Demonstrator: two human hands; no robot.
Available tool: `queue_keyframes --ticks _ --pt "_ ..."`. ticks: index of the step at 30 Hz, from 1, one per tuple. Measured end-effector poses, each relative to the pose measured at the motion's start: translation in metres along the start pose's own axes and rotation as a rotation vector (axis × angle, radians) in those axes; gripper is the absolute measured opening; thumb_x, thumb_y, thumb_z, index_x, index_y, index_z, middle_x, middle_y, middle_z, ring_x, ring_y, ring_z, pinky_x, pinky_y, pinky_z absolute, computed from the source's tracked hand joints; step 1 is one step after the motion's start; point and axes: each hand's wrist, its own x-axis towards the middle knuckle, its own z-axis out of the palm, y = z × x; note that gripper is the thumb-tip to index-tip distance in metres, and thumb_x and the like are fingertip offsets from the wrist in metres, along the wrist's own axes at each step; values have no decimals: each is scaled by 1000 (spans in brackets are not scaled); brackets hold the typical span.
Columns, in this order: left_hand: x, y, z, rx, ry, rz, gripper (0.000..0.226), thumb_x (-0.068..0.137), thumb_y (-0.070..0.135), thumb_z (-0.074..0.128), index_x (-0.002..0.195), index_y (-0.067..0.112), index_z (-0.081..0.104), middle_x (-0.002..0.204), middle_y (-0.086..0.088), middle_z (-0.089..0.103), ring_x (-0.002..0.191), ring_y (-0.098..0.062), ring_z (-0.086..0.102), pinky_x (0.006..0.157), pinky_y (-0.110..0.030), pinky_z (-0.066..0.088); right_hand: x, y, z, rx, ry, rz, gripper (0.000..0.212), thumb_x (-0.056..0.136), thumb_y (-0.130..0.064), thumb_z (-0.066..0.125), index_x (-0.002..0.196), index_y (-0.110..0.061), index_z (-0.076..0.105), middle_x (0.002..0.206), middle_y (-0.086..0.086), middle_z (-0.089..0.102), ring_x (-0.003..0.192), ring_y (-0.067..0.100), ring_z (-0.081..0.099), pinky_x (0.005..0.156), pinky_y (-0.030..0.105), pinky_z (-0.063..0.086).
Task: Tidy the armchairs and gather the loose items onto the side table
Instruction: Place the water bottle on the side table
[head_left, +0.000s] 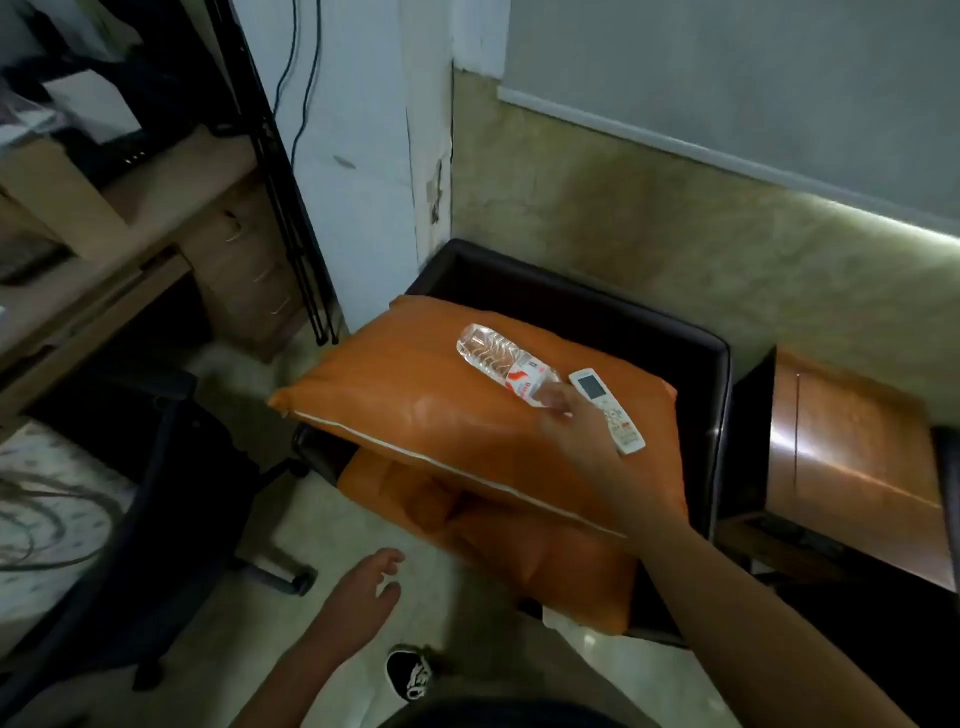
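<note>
Orange cushion (415, 410) bears bottle (506, 364) (cap end seemingly pinched by right hand (566, 415)); left hand (363, 587) open, empty.

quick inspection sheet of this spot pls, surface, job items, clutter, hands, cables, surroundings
surface: orange cushion lying flat across the dark armchair, a second orange cushion under it
job's things: plastic bottle on its side on the top cushion; white remote beside it; wooden side table right of the chair
clutter: box on the desk at left
grippers: right hand at the bottle's cap end, grasp not clear; left hand open, low, holding nothing
cables: black leads down the white wall; loops of cable on the floor at left
surroundings: office chair at left, shoe below
</note>
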Motion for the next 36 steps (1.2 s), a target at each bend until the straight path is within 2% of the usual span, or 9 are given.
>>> queue_keyframes --ticks 1,5,9,13,20,23,26,31,36 --pt "3 -2 -1 5 -11 -22 33 98 16 55 122 37 47 116 10 57 109 -8 55 90 -22 40 10 -1 2 -14 40 -26 41 91 -14 66 130 -26 61 122 -7 64 107 8 59 82 11 43" --pt "9 -2 0 41 -85 -106 32 97 20 53 121 40 47 109 9 61 101 -5 58 83 -19 43 49 2 8 -183 152 -26 43 92 -25 67 134 -22 59 132 1 60 117 17 58 95 32 48" --pt "10 2 0 57 -133 -138 29 98 22 52 120 40 46 106 11 61 99 -3 58 79 -15 41 77 12 14 -293 -54 35 74 83 -30 76 148 -28 40 137 4 50 117 23 56 98 42 49" --pt "15 3 0 63 -121 -165 28 98 22 52 119 39 47 105 11 62 100 -6 59 86 -22 45 92 30 21 -377 -129 86 91 78 -35 79 153 -34 28 134 7 53 116 27 57 97 43 50" --pt "21 3 0 99 -167 -144 26 97 23 52 117 38 47 101 8 64 93 -4 61 72 -9 40 82 26 24 -409 -182 71 89 85 -48 70 155 -42 16 136 11 48 111 29 59 94 43 53" --pt "25 2 -3 106 -217 -135 27 96 19 53 117 35 49 98 9 64 94 -6 62 79 -14 44 62 30 29 -347 -148 109 89 82 -59 66 152 -53 11 139 9 47 108 26 60 92 44 55" --pt "27 -1 -5 102 -256 -119 26 96 17 52 118 32 51 97 9 65 93 -4 63 82 -18 46 32 32 38 -233 -67 148 84 79 -62 63 148 -58 14 134 4 51 107 23 60 91 45 55" --pt "26 -18 -5 150 -323 -77 24 99 20 46 119 31 53 89 5 64 58 -3 53 56 -17 40 -26 40 54 -155 60 177 81 78 -66 60 147 -57 19 125 -4 55 99 14 62 84 40 58" --pt "25 -27 0 216 -427 0 26 95 20 49 116 35 52 92 3 64 62 -8 54 57 -23 43 -100 63 58 7 86 245 78 79 -65 64 146 -60 25 127 -7 57 105 9 63 86 33 59"
